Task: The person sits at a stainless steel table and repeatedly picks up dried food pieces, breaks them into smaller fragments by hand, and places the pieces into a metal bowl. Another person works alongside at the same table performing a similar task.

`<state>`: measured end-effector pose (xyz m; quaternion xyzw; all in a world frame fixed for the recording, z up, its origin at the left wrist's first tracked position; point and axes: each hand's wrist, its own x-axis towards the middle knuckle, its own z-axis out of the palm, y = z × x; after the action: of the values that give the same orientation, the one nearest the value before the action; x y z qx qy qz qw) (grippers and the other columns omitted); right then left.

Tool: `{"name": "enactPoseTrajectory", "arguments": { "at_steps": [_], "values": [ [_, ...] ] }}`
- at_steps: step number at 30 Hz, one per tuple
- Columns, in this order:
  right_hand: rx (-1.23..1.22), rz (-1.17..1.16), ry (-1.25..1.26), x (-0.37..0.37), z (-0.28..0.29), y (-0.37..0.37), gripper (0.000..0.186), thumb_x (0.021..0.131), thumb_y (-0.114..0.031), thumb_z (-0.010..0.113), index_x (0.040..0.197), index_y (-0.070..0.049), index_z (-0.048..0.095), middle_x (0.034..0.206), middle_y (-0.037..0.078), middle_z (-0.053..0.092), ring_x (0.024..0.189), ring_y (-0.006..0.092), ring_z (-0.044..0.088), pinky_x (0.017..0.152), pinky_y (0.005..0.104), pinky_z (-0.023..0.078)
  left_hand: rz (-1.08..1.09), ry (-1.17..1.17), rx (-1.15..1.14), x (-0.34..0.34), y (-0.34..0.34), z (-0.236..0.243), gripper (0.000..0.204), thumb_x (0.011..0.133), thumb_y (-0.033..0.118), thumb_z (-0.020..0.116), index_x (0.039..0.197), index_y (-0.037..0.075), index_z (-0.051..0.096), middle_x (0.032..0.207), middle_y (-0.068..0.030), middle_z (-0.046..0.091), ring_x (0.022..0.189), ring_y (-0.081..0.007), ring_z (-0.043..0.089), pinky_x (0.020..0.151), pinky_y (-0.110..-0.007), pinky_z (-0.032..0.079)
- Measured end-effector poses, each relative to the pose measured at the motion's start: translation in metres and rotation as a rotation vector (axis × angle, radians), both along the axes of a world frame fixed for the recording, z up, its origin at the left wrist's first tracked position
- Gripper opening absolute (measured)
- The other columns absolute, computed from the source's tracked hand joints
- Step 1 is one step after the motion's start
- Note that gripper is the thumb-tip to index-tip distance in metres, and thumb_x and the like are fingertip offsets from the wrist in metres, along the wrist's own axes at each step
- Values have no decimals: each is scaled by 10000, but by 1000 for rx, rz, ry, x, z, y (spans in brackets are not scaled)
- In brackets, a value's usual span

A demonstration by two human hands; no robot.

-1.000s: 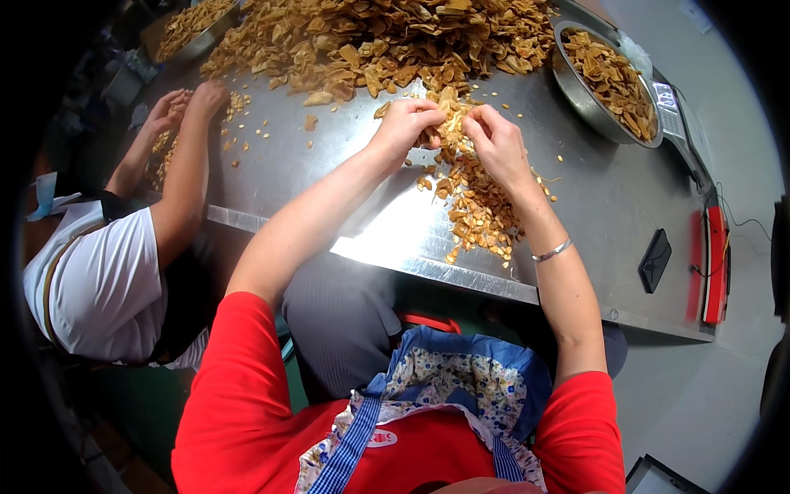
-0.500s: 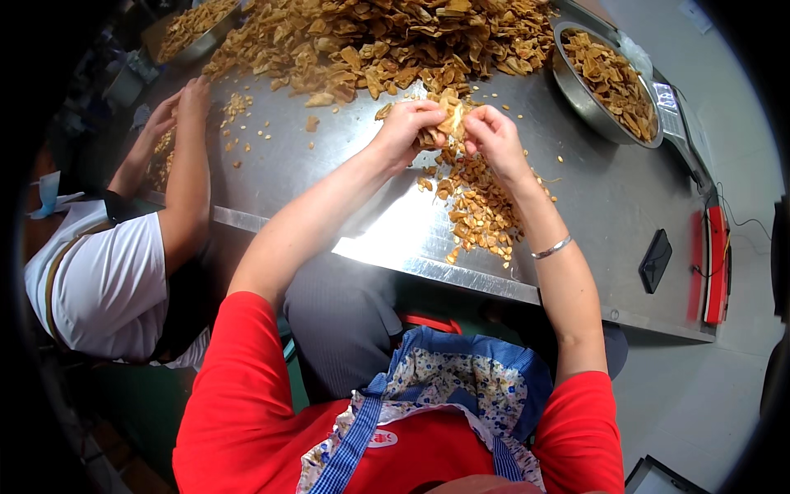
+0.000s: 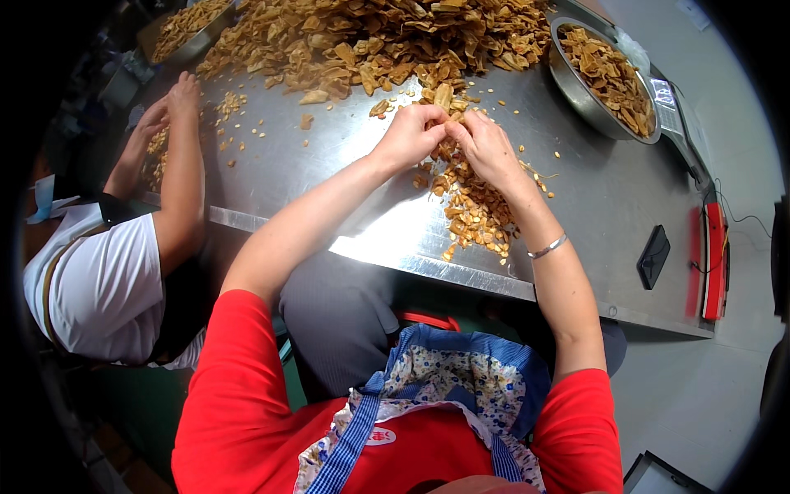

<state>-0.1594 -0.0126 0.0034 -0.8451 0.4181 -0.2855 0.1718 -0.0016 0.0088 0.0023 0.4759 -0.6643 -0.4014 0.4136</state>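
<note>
My left hand point(image 3: 409, 137) and my right hand point(image 3: 489, 148) meet over the steel table, fingers closed and thumbs close together. Between them is a dried tan-brown piece point(image 3: 443, 95), its pale end showing past the fingertips; the fingers cover the rest. Below my hands lies a small heap of yellowish seeds and brown scraps point(image 3: 481, 216). Just beyond them rises a large pile of similar dried pieces point(image 3: 370, 41). A silver bracelet point(image 3: 548, 246) circles my right wrist.
A steel bowl point(image 3: 597, 118) of dried pieces stands at the far right beside a scale point(image 3: 670, 111). A black phone point(image 3: 654, 257) lies near the right edge. On the left, a co-worker's hands point(image 3: 169, 105) are over scattered seeds; another filled bowl point(image 3: 197, 49) stands beyond.
My hands have drawn closer together, and my right hand has turned over the piece and moved slightly left. More of the piece is now hidden by the fingers.
</note>
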Motion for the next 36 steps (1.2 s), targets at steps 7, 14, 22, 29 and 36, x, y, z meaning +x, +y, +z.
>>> {"name": "enactPoseTrajectory", "arguments": {
  "at_steps": [7, 14, 22, 29, 36],
  "values": [
    [-15, 124, -176, -4, -1, -4, 368, 890, -288, 372, 733, 28, 477, 701, 165, 502, 662, 319, 495, 606, 394, 398, -108, 346, 230, 6, -1, 3, 95, 815, 109, 540, 819, 19, 570, 605, -4, 531, 531, -82, 537, 473, -201, 398],
    [91, -107, -42, -36, 12, -27, 352, 860, -283, 438, 706, 24, 511, 617, 129, 515, 578, 214, 491, 569, 309, 407, 176, 754, 349, 29, -21, 10, 176, 832, 64, 489, 993, -1, 521, 853, -95, 560, 625, -113, 549, 575, -261, 500],
    [275, -32, 476, -53, 19, -23, 220, 723, -172, 585, 726, 47, 563, 653, 138, 565, 605, 210, 543, 567, 328, 414, 222, 1114, 551, 40, -21, 14, 129, 847, 76, 407, 962, 25, 435, 1020, -154, 530, 924, -253, 554, 673, -342, 501],
    [-3, -158, 350, -42, 1, -17, 352, 703, -365, 631, 610, -30, 577, 648, 112, 601, 700, 257, 603, 620, 347, 464, 249, 1151, 669, 51, -27, 4, 265, 795, 292, 512, 807, 36, 447, 848, -117, 530, 749, -233, 538, 679, -368, 454],
    [72, -278, 546, 41, 21, -1, 532, 677, -561, 588, 611, -34, 591, 593, 79, 587, 587, 208, 601, 519, 301, 464, 376, 857, 660, 48, -24, 2, 249, 737, 297, 613, 766, 101, 461, 651, -23, 494, 603, -155, 503, 653, -321, 367]
  ]
}}
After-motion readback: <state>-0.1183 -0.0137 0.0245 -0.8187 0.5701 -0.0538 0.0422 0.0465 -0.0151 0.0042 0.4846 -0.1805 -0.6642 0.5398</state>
